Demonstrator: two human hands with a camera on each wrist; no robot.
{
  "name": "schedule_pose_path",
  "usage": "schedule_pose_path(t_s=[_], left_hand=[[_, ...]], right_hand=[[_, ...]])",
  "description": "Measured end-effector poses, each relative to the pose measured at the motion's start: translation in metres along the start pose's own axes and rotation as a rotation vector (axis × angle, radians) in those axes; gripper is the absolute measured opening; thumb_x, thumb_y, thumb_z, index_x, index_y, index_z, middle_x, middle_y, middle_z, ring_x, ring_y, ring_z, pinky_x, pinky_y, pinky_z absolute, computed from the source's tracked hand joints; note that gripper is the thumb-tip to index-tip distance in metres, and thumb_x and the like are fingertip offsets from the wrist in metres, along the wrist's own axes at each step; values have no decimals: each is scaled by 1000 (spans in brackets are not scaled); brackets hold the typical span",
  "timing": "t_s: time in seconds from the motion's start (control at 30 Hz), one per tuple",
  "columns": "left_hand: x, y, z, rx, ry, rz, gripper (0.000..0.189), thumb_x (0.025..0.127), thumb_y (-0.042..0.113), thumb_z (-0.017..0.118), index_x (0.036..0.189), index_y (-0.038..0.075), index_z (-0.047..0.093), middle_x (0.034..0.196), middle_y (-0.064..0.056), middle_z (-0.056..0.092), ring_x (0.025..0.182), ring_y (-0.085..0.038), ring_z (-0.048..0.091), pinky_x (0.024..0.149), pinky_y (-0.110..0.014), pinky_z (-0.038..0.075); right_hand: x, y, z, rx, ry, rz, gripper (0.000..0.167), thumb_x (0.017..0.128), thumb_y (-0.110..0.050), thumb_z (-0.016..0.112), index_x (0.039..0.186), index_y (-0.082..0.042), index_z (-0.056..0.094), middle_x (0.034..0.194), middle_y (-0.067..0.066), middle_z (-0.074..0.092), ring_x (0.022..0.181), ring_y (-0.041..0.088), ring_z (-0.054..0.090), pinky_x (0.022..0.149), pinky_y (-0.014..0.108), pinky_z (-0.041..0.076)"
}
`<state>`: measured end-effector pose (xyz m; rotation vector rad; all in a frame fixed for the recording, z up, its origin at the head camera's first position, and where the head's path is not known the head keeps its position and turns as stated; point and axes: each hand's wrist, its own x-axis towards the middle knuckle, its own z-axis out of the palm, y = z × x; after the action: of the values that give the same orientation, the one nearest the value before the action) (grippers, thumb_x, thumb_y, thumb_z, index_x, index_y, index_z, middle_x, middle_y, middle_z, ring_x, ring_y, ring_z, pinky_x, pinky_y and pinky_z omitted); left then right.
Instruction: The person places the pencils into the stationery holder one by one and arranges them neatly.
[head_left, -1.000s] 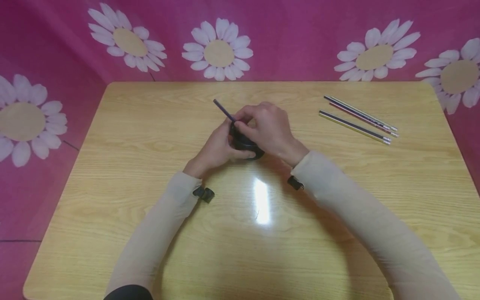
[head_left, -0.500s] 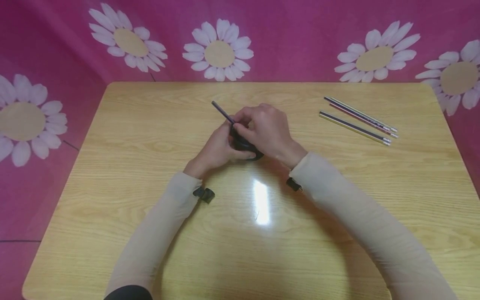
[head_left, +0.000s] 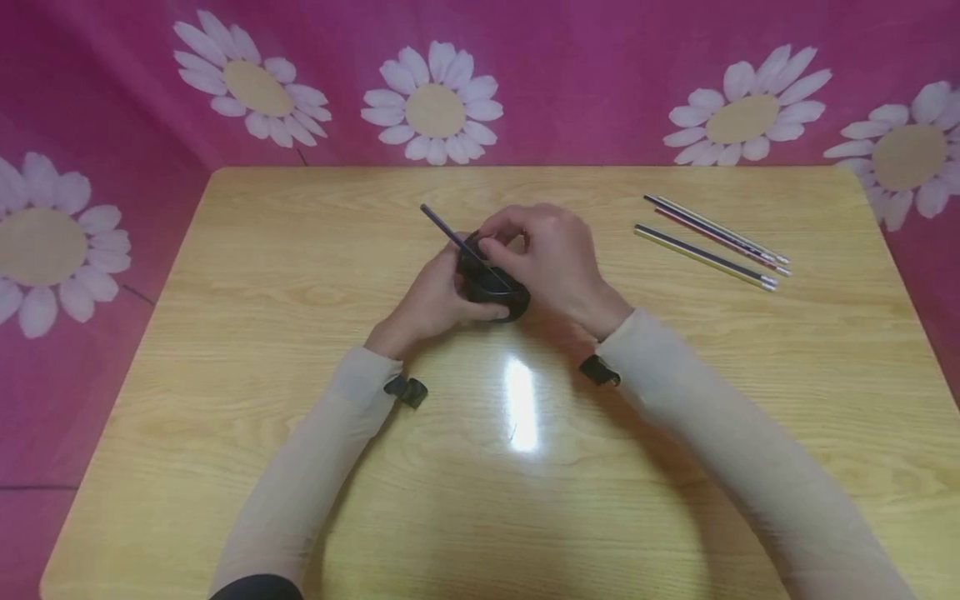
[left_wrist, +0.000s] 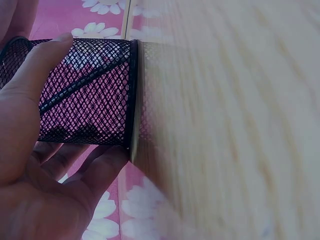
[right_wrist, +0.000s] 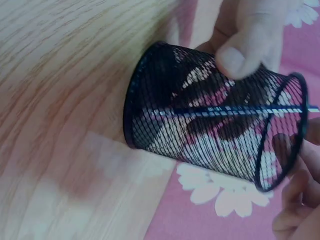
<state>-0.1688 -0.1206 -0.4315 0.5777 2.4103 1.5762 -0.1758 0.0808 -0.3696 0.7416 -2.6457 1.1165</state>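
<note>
In the head view my left hand (head_left: 429, 298) grips a black mesh pencil cup (head_left: 517, 308) near the middle of the table. The left wrist view shows the thumb along the cup's mesh wall (left_wrist: 85, 95) and the fingers curled beneath, with its base close to the tabletop. A dark pencil (head_left: 441, 223) leans inside the cup, its upper end sticking out past the rim toward the far left. My right hand (head_left: 555, 254) is at the cup's mouth, loosely curled, apart from the pencil. In the right wrist view its fingers (right_wrist: 295, 195) are beside the rim.
Several striped pencils (head_left: 705, 257) with silver ends lie on the wooden table (head_left: 225, 333) at the back right. A pink cloth (head_left: 585, 83) with white daisies hangs behind the table and along its left side.
My right hand has let go of the pencil and moved slightly right. The pencil now rests against the cup's rim. My left hand stays around the cup.
</note>
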Motion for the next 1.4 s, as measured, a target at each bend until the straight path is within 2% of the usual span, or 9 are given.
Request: schedule_pose_path(t_s=[0.27,0.5,0.67,0.83,1.1,1.23,1.4], left_hand=[[0,0,0,-9,10,-48,96,78,13,102,156,2,47,148,-14,61,137,-25,56,116,-43,47],[-1,1,1,-5,13,-47,94,77,12,102,154,4,48,148,-15,61,138,-25,56,116,-42,48],[-3,0,1,7,16,-45,93,78,12,102,153,2,48,148,-16,62,136,-26,58,114,-43,49],[-2,0,1,9,13,-38,94,77,12,102,154,2,48,148,-16,62,137,-27,58,114,-43,49],[-3,1,2,29,16,-47,92,79,15,101,153,3,49,149,-15,61,138,-26,57,114,-44,48],[-3,2,1,29,18,-52,92,78,15,101,153,4,49,149,-14,62,138,-27,56,115,-45,48],[-2,0,2,45,17,-45,93,77,15,102,153,4,49,148,-13,62,137,-27,56,114,-47,48]], right_hand=[[-14,14,-27,52,143,2,12,100,-14,82,110,-7,84,97,5,82,66,18,50,61,30,35],[-23,29,-42,38,183,34,10,99,-14,83,106,-8,85,93,5,81,64,17,49,60,26,33],[-33,41,-51,-15,159,103,11,99,-16,82,107,-9,85,93,5,81,67,19,50,65,30,34],[-45,56,-61,-84,116,178,14,101,-19,81,110,-9,84,95,7,80,71,21,51,65,31,34],[-60,83,-77,-212,35,227,16,102,-19,77,111,-7,82,100,10,80,72,27,55,67,38,38],[-68,94,-86,-247,-7,279,20,104,-21,75,116,-7,82,112,12,79,80,30,58,73,43,40],[-76,108,-95,-288,-10,298,21,104,-21,74,117,-6,82,107,14,79,82,32,59,73,45,40]])
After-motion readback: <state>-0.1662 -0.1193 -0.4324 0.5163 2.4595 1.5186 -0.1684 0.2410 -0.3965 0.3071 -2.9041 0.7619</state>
